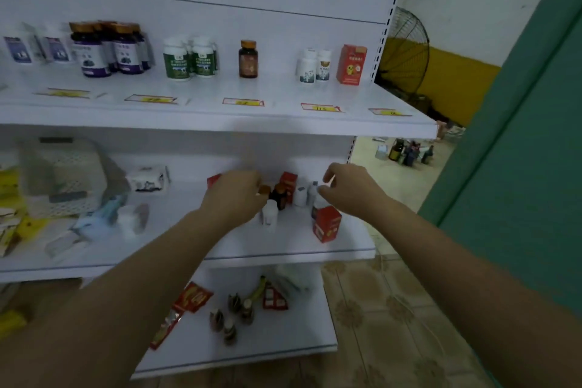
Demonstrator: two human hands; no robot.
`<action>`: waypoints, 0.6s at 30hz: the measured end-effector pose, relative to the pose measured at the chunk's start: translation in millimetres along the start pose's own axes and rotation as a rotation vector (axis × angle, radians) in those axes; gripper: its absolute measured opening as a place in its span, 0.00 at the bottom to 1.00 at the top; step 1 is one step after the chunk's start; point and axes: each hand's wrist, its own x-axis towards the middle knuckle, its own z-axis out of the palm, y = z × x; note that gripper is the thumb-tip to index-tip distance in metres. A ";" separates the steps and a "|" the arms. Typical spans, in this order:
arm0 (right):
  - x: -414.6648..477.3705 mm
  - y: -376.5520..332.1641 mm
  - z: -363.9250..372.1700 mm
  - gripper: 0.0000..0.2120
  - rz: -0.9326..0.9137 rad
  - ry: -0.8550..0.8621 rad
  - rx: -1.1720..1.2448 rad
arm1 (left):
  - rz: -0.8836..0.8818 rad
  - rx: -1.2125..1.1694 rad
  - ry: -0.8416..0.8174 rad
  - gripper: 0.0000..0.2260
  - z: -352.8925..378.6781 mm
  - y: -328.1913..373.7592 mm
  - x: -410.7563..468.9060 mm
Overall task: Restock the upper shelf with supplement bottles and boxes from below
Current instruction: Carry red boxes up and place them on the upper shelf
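A white shelving unit fills the frame, with a tiled floor [371, 309] at lower right, a green wall [519, 142] at the right edge and a black fan [406, 47] past the unit's end; the upper shelf [283, 124] crosses the upper half and carries purple-label bottles [107, 52] at left, green-label bottles [189, 58], a lone brown bottle [248, 59] at centre, two white bottles [311, 67] and a red box [351, 64] at its right end; the middle shelf [283, 253] sits mid-frame, a white basket [63, 176] on its left part.

Both hands reach over the middle shelf's right part; the left hand [234, 195] has fingers and thumb curled together, pinching the orange-capped bottle [264, 190] by its cap; just right of it stand a dark bottle [279, 197] and a small white bottle [270, 213]; the right hand [349, 190] hangs with bent fingers beside a cluster of white bottles [304, 195], above a second red box [327, 224]; blur hides whether it grips anything.
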 end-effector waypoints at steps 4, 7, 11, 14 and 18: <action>-0.3 10.6 58.2 0.18 0.029 -0.128 0.030 | -0.108 0.007 -0.086 0.15 40.3 -37.7 -14.9; 17.6 12.1 93.0 0.22 0.000 -0.197 0.081 | -0.196 0.028 -0.130 0.18 63.2 -69.0 -7.0; 52.5 11.7 128.8 0.23 -0.027 -0.267 0.120 | -0.315 0.018 -0.151 0.19 85.8 -101.9 12.4; 89.6 11.0 150.6 0.22 -0.059 -0.286 0.104 | -0.372 -0.002 -0.141 0.19 99.7 -122.0 34.9; 140.2 -1.3 170.3 0.17 -0.078 -0.299 0.066 | -0.402 -0.010 -0.139 0.20 113.3 -149.7 67.3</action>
